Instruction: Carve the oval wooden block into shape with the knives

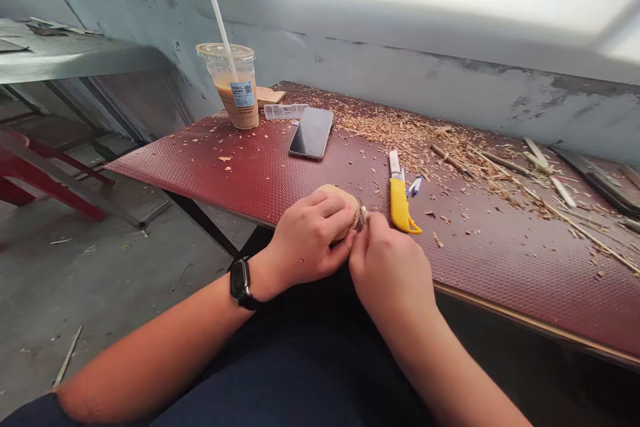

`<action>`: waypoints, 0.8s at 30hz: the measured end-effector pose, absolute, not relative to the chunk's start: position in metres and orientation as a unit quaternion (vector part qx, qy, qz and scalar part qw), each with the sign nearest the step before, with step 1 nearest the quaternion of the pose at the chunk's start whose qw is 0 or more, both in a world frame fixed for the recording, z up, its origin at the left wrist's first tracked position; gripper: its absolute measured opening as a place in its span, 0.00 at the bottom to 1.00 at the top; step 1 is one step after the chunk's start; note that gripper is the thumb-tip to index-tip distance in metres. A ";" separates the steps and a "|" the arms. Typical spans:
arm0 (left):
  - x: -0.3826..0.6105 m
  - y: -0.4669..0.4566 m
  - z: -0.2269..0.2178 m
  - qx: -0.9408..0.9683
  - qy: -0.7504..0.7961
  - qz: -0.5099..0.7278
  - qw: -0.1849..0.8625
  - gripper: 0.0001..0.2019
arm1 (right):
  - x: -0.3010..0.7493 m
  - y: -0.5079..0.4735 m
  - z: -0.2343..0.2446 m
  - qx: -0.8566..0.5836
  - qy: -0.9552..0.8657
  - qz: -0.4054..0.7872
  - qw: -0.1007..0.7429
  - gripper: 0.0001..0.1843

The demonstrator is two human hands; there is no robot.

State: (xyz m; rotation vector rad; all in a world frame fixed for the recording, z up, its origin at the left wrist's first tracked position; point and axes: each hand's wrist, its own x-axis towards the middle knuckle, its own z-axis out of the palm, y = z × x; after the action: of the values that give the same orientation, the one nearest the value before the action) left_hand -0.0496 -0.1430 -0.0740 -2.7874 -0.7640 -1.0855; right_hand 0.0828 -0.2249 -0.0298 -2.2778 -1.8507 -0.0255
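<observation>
My left hand (315, 233), with a black watch (240, 280) at its wrist, is closed around a pale rounded piece of wood (345, 195) at the table's front edge. Close beside it, my right hand (387, 253) is closed on a small slim tool whose thin tip (364, 212) shows against the wood's right side. Fingers hide most of this tool, so its kind cannot be made out. A yellow-handled utility knife (399, 203) lies on the table just beyond my right hand, with a blue-and-white pen-like item (414, 185) next to it.
On the dark red table (190, 160) stand a plastic cup of drink (235, 97) with a straw, a phone (312, 133) and a clear plastic case (284, 111). Wood shavings (390, 127), sticks (550, 173) and a dark-handled saw-like tool (600, 180) lie to the right. A wall runs behind.
</observation>
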 end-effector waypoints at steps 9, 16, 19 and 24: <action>-0.051 -0.143 -0.076 -0.890 -0.260 -0.374 0.029 0.10 | 0.098 -0.228 -0.034 -0.746 -0.641 0.046 0.174 0.12; -0.052 -0.142 -0.075 -0.891 -0.242 -0.382 0.029 0.14 | 0.104 -0.259 -0.046 -0.704 -0.658 0.054 0.261 0.15; -0.051 -0.141 -0.076 -0.889 -0.245 -0.386 0.035 0.13 | 0.100 -0.256 -0.044 -0.707 -0.657 0.051 0.255 0.14; -0.050 -0.143 -0.076 -0.892 -0.243 -0.380 0.031 0.10 | 0.095 -0.251 -0.043 -0.719 -0.657 0.024 0.225 0.12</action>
State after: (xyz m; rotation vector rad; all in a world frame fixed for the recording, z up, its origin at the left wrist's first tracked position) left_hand -0.0499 -0.1428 -0.0757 -2.7469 -0.7497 -1.1716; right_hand 0.0947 -0.2509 -0.0428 -1.9828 -1.8130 0.0671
